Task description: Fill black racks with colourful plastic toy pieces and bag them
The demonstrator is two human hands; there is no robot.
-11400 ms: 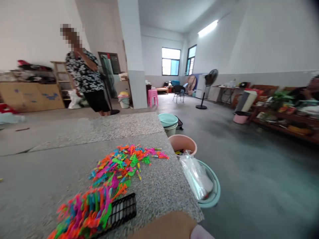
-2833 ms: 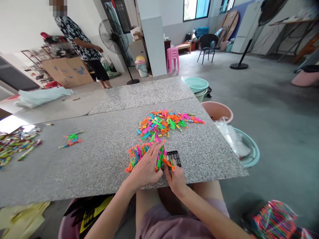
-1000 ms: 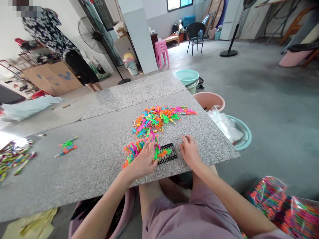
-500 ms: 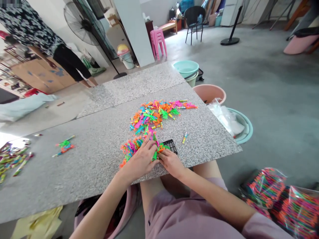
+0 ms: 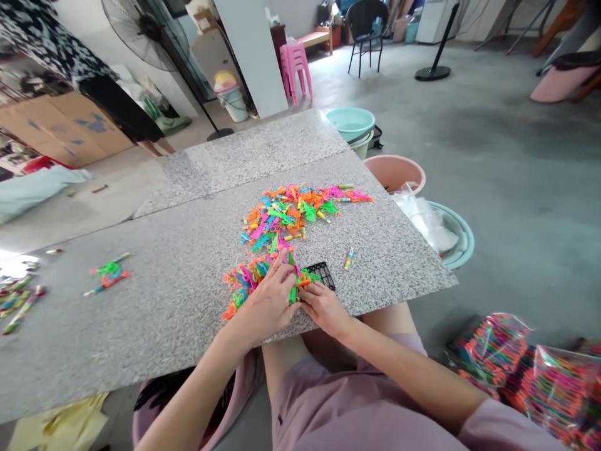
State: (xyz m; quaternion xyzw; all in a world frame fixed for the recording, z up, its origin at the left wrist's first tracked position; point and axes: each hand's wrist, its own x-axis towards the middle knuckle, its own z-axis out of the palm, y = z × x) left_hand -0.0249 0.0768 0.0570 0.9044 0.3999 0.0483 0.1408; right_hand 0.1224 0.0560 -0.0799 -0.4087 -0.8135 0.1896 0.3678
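My left hand [image 5: 271, 295] lies over the near end of a packed row of small bright plastic toys [image 5: 244, 283], its fingers curled down against them. Close beside it, my right hand [image 5: 327, 309] pinches at a green and orange plastic toy [image 5: 306, 278] at the row's right end; the fingertips partly hide it. Just behind the right hand sits a black plastic grid basket [image 5: 322, 273], mostly covered. Beyond both hands spreads a loose heap of similar toys [image 5: 286, 216] in pink, orange, green and blue. A small yellow and blue tube [image 5: 349, 259] lies alone to the right.
The speckled stone table [image 5: 178, 263] bears a few toys [image 5: 110, 273] and wrapped sticks [image 5: 23, 307] at left. Basins [image 5: 399, 172] and a basket with plastic bags [image 5: 434, 228] stand off its right edge. Filled bags [image 5: 493, 347] are on the floor. A person [image 5: 89, 75] stands beyond.
The view has shifted slightly, and the table's left side sits further left. Both hands stay at the row of toys with hardly any visible movement.
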